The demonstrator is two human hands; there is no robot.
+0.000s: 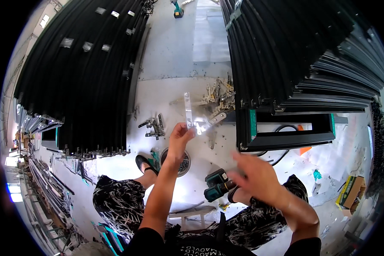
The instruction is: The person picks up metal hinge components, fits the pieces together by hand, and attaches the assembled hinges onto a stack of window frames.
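My left hand (181,138) pinches a silver metal window hinge (188,112), held above the floor with its two arms spread in a V. Motion blurs my right hand (256,175), whose fingers look stretched apart with nothing in them. It hovers close to a green-and-black cordless drill (217,186), which lies between my feet; I cannot tell whether they touch. Under my left forearm, partly hidden, stands a round bowl (163,154) of small screws. A heap of metal hinges (219,96) lies beyond my hands, and a smaller heap of dark hinges (153,126) to their left.
Tall stacks of black frames rise on the left (77,85) and the right (269,55). One black frame (292,140) juts out at the right. A second cordless drill (178,10) stands far ahead. An open cardboard box (352,196) sits at the right.
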